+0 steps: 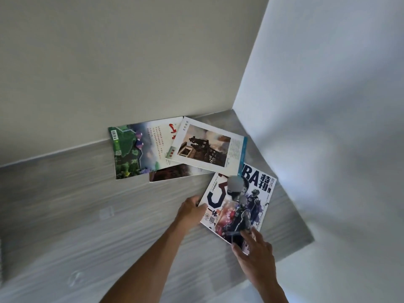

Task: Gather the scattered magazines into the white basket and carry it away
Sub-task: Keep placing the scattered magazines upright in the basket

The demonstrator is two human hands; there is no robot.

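Dim, soft light throughout. Bluish glow cast on wall (pixel 328 106) at 3 o'clock. Grey floor (pixel 65 204) smeared by motion blur toward 8 o'clock. Magazine covers (pixel 207 149) kept fairly sharp. Wide-angle bending seen at edges.

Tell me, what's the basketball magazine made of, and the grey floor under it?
The basketball magazine looks like thin paper with a shiny printed cover: light glints off it and its edge is slim where the left hand grips it. The right hand touches its lower corner. The floor looks like grey wood-grain boards, perhaps laminate or vinyl; the streaky lines suggest this, though the picture is blurry.
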